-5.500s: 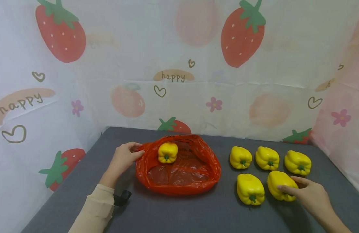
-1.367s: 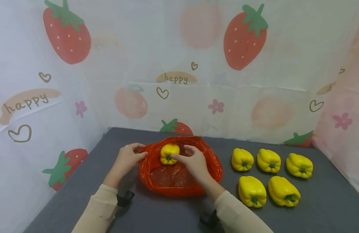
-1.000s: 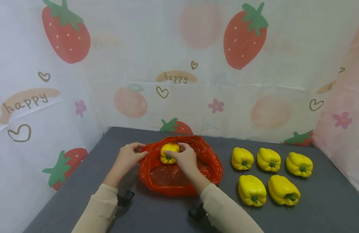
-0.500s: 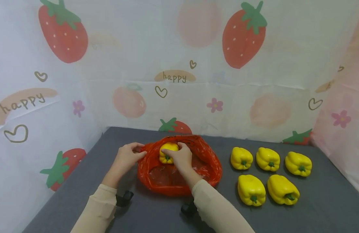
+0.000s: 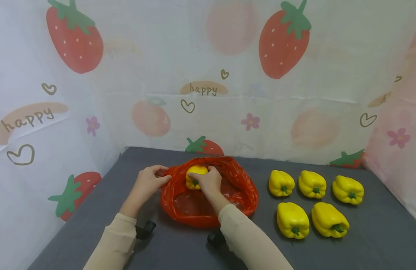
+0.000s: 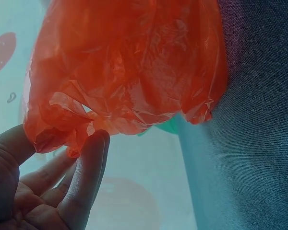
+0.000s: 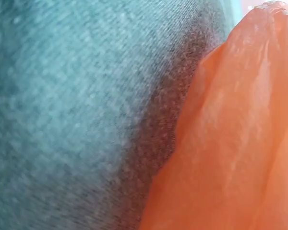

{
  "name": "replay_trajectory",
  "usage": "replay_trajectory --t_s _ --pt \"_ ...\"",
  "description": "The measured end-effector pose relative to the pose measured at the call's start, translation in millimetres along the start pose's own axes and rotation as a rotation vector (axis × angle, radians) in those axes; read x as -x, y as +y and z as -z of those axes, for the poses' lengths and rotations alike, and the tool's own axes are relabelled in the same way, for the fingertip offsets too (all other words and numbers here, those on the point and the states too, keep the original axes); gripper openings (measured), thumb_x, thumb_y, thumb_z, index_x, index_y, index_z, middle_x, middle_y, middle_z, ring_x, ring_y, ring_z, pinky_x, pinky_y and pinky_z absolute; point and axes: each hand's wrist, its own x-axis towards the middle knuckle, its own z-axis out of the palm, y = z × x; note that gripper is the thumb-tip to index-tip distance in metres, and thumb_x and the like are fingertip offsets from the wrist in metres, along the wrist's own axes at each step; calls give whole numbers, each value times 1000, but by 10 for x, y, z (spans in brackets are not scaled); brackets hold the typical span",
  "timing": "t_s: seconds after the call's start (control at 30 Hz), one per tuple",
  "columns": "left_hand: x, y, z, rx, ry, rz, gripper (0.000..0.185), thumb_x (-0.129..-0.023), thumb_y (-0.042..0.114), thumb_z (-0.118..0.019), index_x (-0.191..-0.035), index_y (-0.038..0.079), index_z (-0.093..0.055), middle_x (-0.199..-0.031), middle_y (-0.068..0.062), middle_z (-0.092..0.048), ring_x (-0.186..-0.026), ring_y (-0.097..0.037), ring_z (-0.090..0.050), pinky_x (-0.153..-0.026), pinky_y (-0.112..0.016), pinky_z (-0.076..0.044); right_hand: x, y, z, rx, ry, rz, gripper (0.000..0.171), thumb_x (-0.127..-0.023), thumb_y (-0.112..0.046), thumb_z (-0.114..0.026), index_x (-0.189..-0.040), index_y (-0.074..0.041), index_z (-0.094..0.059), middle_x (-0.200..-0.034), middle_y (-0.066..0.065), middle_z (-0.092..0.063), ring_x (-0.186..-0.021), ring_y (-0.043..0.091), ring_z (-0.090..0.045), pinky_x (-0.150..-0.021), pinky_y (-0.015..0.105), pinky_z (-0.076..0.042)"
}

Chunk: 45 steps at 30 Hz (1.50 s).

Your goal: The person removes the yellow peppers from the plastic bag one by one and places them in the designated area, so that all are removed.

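Observation:
In the head view, a red plastic bag point(image 5: 208, 222) stands on the table with its mouth wide and its rim rolled. My left hand point(image 5: 148, 186) pinches the left side of that rim; up close in the left wrist view, thumb and fingers point(image 6: 84, 177) meet at the crumpled red film. Inside the bag, toward the back left, sits a yellow bell pepper point(image 5: 192, 171) with a green stem. Reaching in over the front rim, my right hand point(image 5: 210, 184) grips this pepper, thumb across its front and fingers at its right side. The right wrist view shows only bag and cloth.
Several more yellow bell peppers lie right of the bag in two rows, among them a front-left one point(image 5: 292, 220) and a back-right one point(image 5: 348, 189). Dark grey cloth point(image 5: 181, 249) covers the table. A strawberry-printed curtain point(image 5: 279, 97) closes off the back and sides.
My right hand has left the front-right pepper on the table and moved left into the bag, closing in on the pepper there. My left hand has kept hold of the rim.

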Motion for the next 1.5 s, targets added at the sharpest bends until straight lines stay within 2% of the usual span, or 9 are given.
replay_trajectory --t_s 0.37,0.67,0.87,1.1,1.3,1.5 --pt "-6 -10 -5 -4 2 -7 35 -87 26 -63 -117 8 -61 -103 -9 -66 -87 -19 -62 -72 -32 -55 -14 16 49 6 3 -32 75 -71 -32 -79 -130 2 -47 -123 19 -55 -103 29 -56 -86 40 -52" --pt "-17 -3 2 -2 15 -21 35 -87 26 -64 -116 7 -62 -102 -10 -67 -86 -20 -63 -71 -32 -56 0 51 131 13 -11 -25 73 -69 -36 -80 -127 -1 -52 -118 14 -58 -98 25 -58 -80 36 -54" --pt "-10 -2 7 -7 22 -8 34 -87 27 -63 -116 9 -62 -104 -10 -66 -82 -18 -62 -69 -30 -55 54 31 216 -21 -55 -2 67 -69 -33 -80 -123 -2 -56 -113 13 -60 -94 24 -60 -78 35 -55" --pt "10 -18 7 -2 7 -6 35 -87 26 -63 -117 8 -61 -104 -10 -66 -84 -19 -61 -70 -30 -55 118 52 339 -45 -92 -5 76 -69 -33 -80 -131 -1 -49 -124 14 -56 -103 25 -58 -83 36 -54" --pt "19 -17 2 3 2 -19 34 -87 27 -63 -116 9 -62 -104 -9 -66 -87 -19 -62 -72 -31 -55 163 51 465 -80 -134 -6 76 -70 -33 -80 -131 -1 -48 -125 13 -54 -102 24 -57 -84 36 -53" --pt "13 21 1 10 -4 -17 34 -88 26 -63 -116 9 -61 -105 -10 -66 -87 -20 -62 -73 -33 -56 197 -11 628 -87 -166 -8 69 -70 -32 -80 -127 -5 -52 -118 10 -57 -96 23 -58 -81 34 -54"
